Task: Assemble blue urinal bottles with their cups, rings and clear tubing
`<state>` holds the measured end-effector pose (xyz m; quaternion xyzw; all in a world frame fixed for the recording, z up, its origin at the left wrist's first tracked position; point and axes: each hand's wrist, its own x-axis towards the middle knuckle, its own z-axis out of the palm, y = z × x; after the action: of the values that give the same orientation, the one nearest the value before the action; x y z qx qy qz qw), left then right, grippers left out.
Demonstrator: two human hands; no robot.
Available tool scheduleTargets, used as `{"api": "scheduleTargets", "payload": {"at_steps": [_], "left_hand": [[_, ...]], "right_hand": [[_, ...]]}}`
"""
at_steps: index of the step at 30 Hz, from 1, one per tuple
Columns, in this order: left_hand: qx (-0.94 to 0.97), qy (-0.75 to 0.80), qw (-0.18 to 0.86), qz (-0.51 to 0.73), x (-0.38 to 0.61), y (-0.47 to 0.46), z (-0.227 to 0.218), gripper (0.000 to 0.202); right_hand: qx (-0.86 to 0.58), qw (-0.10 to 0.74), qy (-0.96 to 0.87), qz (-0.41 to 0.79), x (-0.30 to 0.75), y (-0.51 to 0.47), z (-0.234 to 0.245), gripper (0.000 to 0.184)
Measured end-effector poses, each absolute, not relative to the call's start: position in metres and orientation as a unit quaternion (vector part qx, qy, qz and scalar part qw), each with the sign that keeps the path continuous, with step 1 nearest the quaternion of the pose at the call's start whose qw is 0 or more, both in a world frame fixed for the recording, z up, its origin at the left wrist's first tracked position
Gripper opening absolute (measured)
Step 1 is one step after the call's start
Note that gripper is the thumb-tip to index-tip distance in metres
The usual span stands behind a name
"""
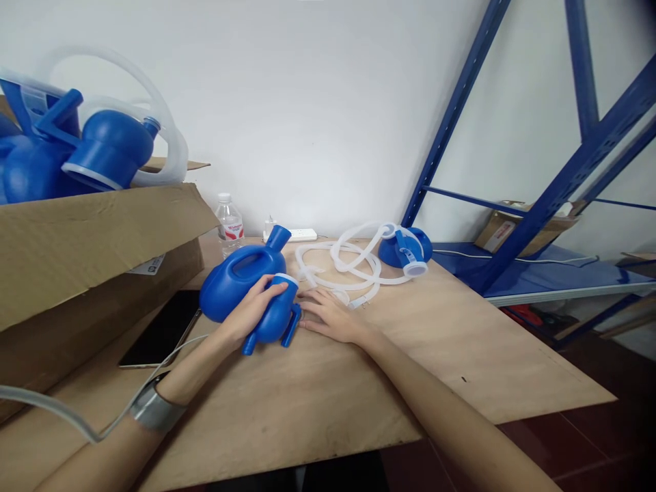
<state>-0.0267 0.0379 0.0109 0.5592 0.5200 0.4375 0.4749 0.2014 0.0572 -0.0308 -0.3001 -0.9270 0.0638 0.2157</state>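
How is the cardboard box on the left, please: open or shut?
Open: the cardboard box has a flap spread outward, with blue containers rising above.

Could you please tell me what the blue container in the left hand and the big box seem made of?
Blue container: probably moulded plastic, smooth and evenly coloured, with soft highlights.
Big box: likely cardboard, matte brown, with a folded-out flap.

On your table [435,348], the box [102,253] stands left of the phone [161,331], a jug [220,287] behind your left hand [255,304], tubing [367,249] to its right
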Motion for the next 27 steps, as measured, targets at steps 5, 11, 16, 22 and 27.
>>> {"api": "scheduleTargets", "payload": {"at_steps": [5, 11, 16, 22, 27], "left_hand": [[0.634, 0.538, 0.433, 0.347, -0.034, 0.046, 0.005, 0.044], [0.756, 0.519, 0.115, 0.382, -0.031, 0.036, 0.008, 0.035], [0.747, 0.526, -0.101, 0.393, -0.039, 0.043, 0.031, 0.033], [0.729, 0.648, -0.107, 0.194, -0.026, 0.088, 0.063, 0.064], [0.749, 0.652, -0.078, 0.086, -0.016, 0.113, 0.073, 0.079]], "right_hand": [[-0.297, 0.265, -0.916, 0.050, 0.205, 0.065, -0.033, 0.022], [-0.411, 0.509, -0.734, 0.184, 0.214, 0.084, -0.034, 0.033], [-0.427, 0.618, -0.576, 0.323, 0.214, 0.094, -0.035, 0.044], [-0.400, 0.626, -0.561, 0.365, 0.206, 0.092, -0.036, 0.044], [-0.390, 0.637, -0.562, 0.354, 0.206, 0.088, -0.032, 0.040]]}}
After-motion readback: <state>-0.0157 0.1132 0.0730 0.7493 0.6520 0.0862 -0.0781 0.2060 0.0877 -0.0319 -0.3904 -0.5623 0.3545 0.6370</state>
